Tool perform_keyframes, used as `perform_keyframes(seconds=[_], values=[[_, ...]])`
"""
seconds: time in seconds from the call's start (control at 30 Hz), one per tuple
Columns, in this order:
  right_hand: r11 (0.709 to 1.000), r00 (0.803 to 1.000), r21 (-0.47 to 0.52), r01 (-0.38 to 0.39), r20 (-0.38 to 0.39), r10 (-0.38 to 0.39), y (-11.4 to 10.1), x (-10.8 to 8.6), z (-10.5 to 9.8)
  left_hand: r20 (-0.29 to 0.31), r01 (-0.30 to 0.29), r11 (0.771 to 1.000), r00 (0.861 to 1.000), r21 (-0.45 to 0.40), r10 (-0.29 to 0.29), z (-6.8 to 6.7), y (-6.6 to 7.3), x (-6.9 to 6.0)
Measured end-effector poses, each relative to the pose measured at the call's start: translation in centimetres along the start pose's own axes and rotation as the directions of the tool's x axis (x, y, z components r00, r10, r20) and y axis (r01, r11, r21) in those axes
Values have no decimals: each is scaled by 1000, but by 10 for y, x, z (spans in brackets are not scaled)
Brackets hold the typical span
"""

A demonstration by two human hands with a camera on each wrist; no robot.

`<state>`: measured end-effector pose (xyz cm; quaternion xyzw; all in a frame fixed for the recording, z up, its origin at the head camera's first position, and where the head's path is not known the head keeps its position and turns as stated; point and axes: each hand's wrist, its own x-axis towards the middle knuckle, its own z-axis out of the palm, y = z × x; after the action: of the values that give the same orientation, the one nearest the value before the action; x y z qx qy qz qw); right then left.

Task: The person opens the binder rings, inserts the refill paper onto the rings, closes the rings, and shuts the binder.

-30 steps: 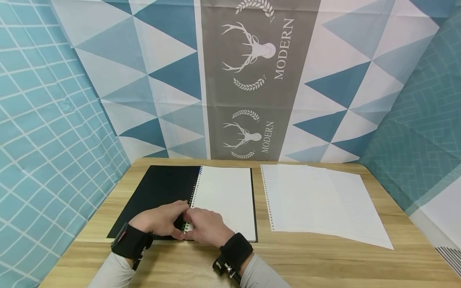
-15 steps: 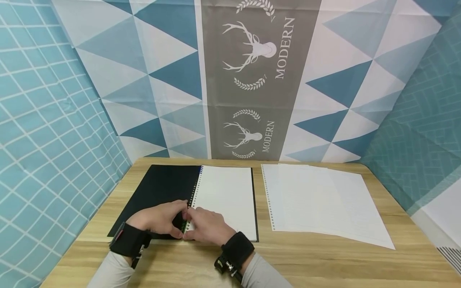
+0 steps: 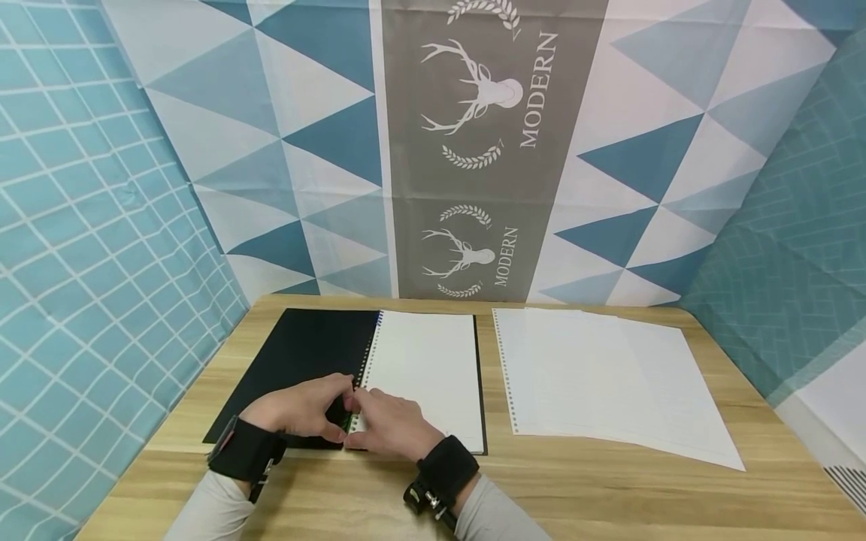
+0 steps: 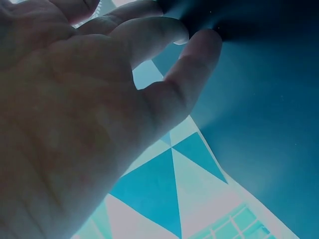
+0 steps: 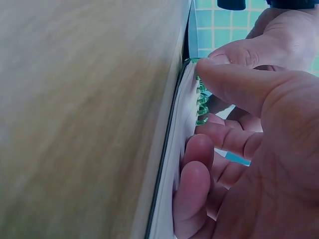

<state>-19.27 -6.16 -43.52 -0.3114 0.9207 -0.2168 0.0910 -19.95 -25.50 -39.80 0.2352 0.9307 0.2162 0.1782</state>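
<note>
A loose-leaf notebook (image 3: 428, 349) lies spread on the table, black cover (image 3: 314, 342) on the left, white pages on the right. Its ring binding (image 3: 370, 349) is blue at the far end and green (image 5: 202, 102) at the near end. My left hand (image 3: 302, 410) arches over the cover side, thumb and forefinger at the rings, other fingers (image 4: 202, 50) on the black cover. From the page side my right hand (image 3: 394, 425) grips the near rings, thumb at their end, other fingers curled on the paper. The two thumbs meet. Fingers hide part of the rings.
To the right lie several loose white sheets (image 3: 595, 376), overlapping, with punched holes down the left edge. The wooden table (image 3: 609, 496) ends at a patterned cloth backdrop (image 3: 325, 188). Black camera straps (image 3: 448, 472) circle both wrists.
Both hands stay at the near rings with barely any motion. The whole head view shifts very slightly.
</note>
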Motion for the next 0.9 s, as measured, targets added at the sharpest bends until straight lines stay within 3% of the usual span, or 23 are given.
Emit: perform_keyframes(seconds=[0.4,0.9], values=[[1000,1000,0,-23,12,23,-3,0,-2,9,54,998,999,-23,-54,0,4,-1],[1000,1000,4,-22,19,22,-2,0,-1,20,59,998,998,-5,-59,0,3,-2]])
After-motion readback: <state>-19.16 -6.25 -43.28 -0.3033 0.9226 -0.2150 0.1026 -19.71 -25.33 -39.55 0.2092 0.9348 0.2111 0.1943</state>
